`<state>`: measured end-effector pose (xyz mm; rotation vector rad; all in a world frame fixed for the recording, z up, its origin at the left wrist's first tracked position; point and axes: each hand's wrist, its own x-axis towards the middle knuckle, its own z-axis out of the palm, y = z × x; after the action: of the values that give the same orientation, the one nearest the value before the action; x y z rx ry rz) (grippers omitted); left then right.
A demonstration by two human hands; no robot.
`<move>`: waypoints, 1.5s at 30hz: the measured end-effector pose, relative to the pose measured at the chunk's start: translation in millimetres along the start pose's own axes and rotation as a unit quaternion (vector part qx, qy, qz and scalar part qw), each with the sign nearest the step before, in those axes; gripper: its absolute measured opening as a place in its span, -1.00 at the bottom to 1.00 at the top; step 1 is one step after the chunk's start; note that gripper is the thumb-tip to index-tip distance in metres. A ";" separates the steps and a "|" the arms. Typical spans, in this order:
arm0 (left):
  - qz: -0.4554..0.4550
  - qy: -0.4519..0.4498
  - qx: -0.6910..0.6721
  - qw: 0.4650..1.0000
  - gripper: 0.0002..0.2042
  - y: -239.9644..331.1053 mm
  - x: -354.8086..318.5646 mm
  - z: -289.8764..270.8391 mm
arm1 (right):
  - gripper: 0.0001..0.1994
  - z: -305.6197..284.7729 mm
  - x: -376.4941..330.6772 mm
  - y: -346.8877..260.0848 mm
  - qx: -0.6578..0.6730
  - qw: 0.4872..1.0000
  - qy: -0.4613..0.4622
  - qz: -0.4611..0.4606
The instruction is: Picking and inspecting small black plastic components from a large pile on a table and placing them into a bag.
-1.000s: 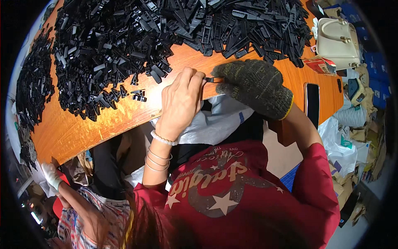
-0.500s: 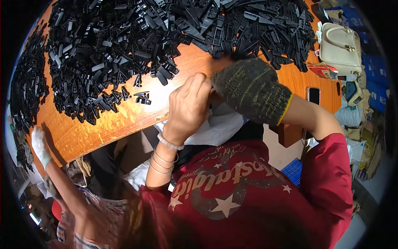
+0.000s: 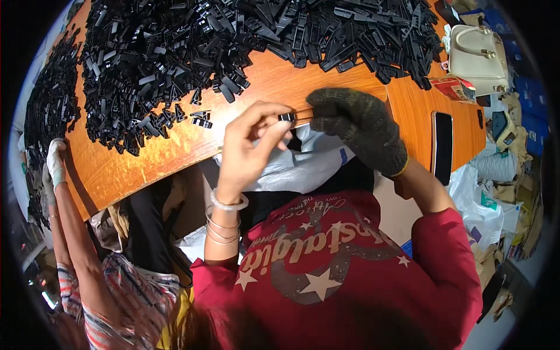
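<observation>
My bare left hand (image 3: 248,149), with bracelets at the wrist, pinches a small black plastic clip (image 3: 286,117) between thumb and fingertips. A thin dark strip (image 3: 303,115) runs from beside the clip toward my right hand (image 3: 363,125), which wears a dark knitted glove. The gloved fingers are bent around the strip's far end; their grip is partly hidden. Both hands are above the table's near edge. Left of my left hand, a few loose black clips (image 3: 202,119) lie apart from the big heap of black plastic parts (image 3: 157,64).
Longer black pieces (image 3: 350,35) are heaped at the far side of the wooden table (image 3: 169,151). A phone (image 3: 442,149) and a cream handbag (image 3: 477,61) are at the right. A white sheet (image 3: 291,169) covers my lap. At the left, a co-worker's gloved hand (image 3: 56,160) reaches along another heap.
My hands have drawn apart, and the black clip and thin strip between them now show. My view has shifted slightly. The co-worker's hand has moved farther up along the table.
</observation>
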<state>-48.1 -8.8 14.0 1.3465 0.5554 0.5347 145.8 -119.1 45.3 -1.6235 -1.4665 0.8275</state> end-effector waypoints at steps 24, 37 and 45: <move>0.173 0.106 0.305 0.931 -0.93 -14.1 38.4 34.5 | -0.64 16.9 -41.0 7.6 -0.118 0.989 -0.083 -0.013; 0.202 0.141 0.534 0.809 -0.78 -21.1 67.3 61.1 | -0.79 14.1 -28.9 0.8 0.144 0.952 0.173 0.210; 0.253 0.148 0.468 0.834 -0.84 -18.8 20.7 55.8 | -0.73 24.1 3.8 -4.4 0.110 0.979 0.113 0.132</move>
<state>4.6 -39.8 1.6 2.4109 0.7614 0.9839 123.2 -112.3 37.7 -1.7007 -0.9797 0.8833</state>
